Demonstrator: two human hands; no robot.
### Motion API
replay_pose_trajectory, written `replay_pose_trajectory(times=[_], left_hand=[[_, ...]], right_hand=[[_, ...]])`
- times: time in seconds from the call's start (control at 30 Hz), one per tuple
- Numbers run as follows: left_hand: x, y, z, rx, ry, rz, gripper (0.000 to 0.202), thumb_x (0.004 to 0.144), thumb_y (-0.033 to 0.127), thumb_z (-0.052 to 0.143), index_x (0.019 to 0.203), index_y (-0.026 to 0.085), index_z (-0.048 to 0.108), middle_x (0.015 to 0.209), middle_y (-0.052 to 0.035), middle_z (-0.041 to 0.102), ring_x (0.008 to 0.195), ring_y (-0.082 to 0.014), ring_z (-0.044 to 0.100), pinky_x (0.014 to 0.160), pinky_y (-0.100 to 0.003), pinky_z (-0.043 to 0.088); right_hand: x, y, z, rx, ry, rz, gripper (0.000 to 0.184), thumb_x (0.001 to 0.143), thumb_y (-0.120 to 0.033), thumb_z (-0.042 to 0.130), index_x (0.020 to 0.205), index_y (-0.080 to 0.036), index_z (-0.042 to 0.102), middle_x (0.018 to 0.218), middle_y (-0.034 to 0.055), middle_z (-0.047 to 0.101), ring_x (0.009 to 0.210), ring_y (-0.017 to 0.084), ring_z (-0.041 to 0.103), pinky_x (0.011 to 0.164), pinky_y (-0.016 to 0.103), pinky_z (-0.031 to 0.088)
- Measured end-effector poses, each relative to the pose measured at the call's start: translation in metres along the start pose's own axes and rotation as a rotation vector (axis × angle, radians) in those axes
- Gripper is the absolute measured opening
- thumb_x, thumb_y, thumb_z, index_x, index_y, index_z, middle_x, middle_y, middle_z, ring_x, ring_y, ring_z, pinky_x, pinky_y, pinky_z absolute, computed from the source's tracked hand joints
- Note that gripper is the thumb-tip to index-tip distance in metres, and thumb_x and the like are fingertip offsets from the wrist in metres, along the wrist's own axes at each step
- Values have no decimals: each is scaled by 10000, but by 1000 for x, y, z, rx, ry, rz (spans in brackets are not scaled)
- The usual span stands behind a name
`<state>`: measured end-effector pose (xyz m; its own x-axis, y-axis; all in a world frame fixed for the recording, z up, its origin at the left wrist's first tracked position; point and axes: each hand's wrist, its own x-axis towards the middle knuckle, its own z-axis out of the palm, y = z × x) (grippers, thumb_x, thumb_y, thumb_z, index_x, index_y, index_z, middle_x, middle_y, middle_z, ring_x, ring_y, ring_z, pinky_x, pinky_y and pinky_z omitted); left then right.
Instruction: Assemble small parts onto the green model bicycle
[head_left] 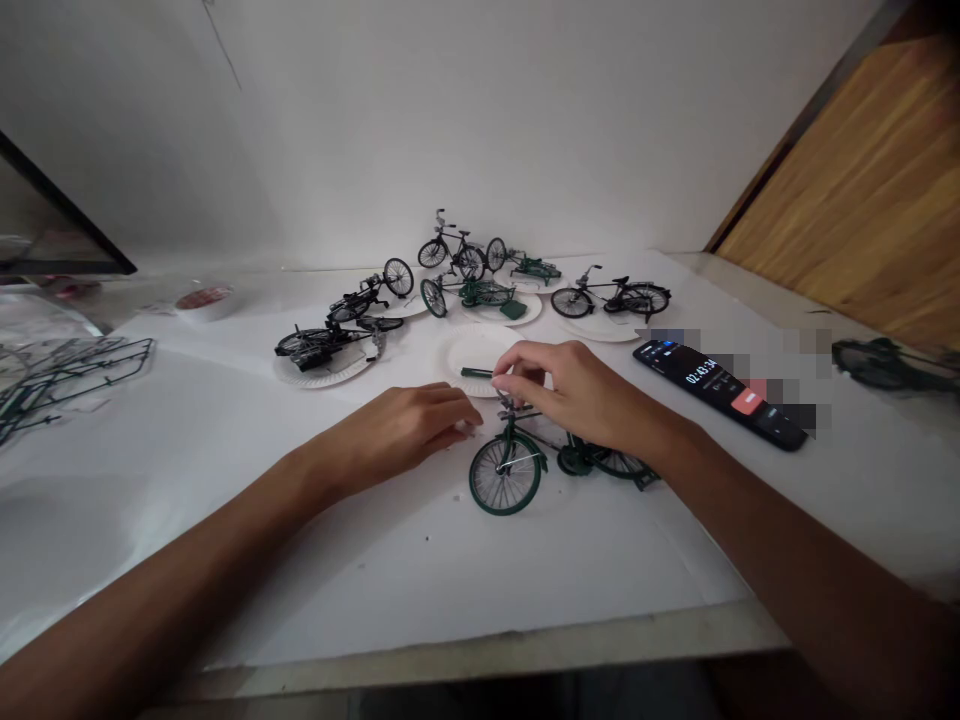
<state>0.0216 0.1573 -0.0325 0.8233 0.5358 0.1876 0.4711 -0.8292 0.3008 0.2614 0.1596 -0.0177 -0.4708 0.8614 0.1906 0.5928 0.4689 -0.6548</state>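
A dark green model bicycle point(575, 458) stands on the white table in front of me, its front wheel point(505, 474) turned toward the left. Over its handlebar is my right hand point(555, 380), thumb and fingers pinched together. A small green bar-shaped part point(475, 372) reaches left from those fingertips, over the plate behind; its right end is at the fingers. My left hand point(420, 428) is just left of the handlebar and above the front wheel. Its fingers are curled with the tips close together; what they hold, if anything, I cannot make out.
Behind are a paper plate point(456, 350) and several model bicycles, among them a black one point(611, 297) at right. A phone point(720, 392) showing a timer lies at right. Green part frames point(82, 375), a bowl point(204, 300) and a screen point(52, 220) are at left.
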Motion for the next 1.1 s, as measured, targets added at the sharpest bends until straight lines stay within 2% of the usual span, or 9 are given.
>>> replay_pose_trajectory(times=[0.13, 0.27, 0.4, 0.53, 0.63, 0.77, 0.93, 1.1], left_hand=[[2, 9, 1, 92, -36, 104, 251, 1009, 135, 420, 1125, 136, 641, 1078, -106, 675, 953, -211, 632, 822, -348, 503], [1, 13, 1, 185, -52, 81, 229, 980, 90, 433, 1057, 124, 646, 978, -105, 674, 880, -219, 623, 756, -350, 510], [-1, 9, 2, 81, 81, -32, 191, 964, 126, 493, 1102, 161, 621, 1019, -82, 678, 835, -183, 648, 710, -307, 522], [-1, 8, 6, -146, 260, -137, 295, 923, 133, 565, 1207, 205, 538, 1013, -47, 672, 815, -147, 669, 691, -263, 556], [-1, 14, 8, -225, 429, -145, 272, 929, 159, 584, 1183, 217, 506, 1061, -52, 660, 883, -147, 680, 713, -252, 576], [-1, 24, 9, -90, 602, -153, 302, 909, 145, 632, 1159, 239, 490, 1081, -29, 665, 859, -121, 687, 699, -218, 576], [-1, 28, 6, -30, 676, -115, 310, 895, 116, 655, 1137, 230, 499, 1058, -17, 685, 861, -117, 702, 744, -231, 593], [-1, 24, 5, -79, 677, -84, 290, 882, 128, 681, 1108, 221, 524, 1062, -19, 677, 876, -128, 710, 697, -216, 597]], right_hand=[[0, 0, 0, -63, 72, -28, 321, 985, -455, 480, 948, -203, 676, 760, 13, 674, 626, 133, 557, 558, 275, 356], [-1, -1, -1, -107, 125, -39, 288, 985, -416, 492, 925, -199, 672, 736, 11, 664, 604, 131, 545, 553, 276, 345], [-3, -7, -4, -144, 186, -65, 249, 980, -363, 512, 884, -193, 667, 768, 23, 673, 629, 136, 558, 561, 283, 352], [-6, -17, -3, -59, 304, -124, 170, 955, -299, 555, 884, -194, 667, 804, 21, 684, 710, 151, 600, 565, 277, 383], [-7, -24, 2, 70, 269, -143, 92, 905, -240, 621, 856, -196, 686, 831, 10, 700, 758, 156, 613, 666, 281, 451], [-6, -27, 9, 245, 212, -87, 83, 862, -246, 673, 862, -198, 741, 866, 16, 739, 804, 172, 654, 727, 296, 495], [-3, -25, 13, 411, 209, -3, 150, 836, -333, 713, 877, -202, 774, 892, 34, 767, 843, 206, 697, 756, 325, 531], [-2, -22, 18, 485, 192, 8, 121, 819, -309, 732, 854, -200, 772, 858, 22, 767, 829, 183, 701, 758, 294, 534]])
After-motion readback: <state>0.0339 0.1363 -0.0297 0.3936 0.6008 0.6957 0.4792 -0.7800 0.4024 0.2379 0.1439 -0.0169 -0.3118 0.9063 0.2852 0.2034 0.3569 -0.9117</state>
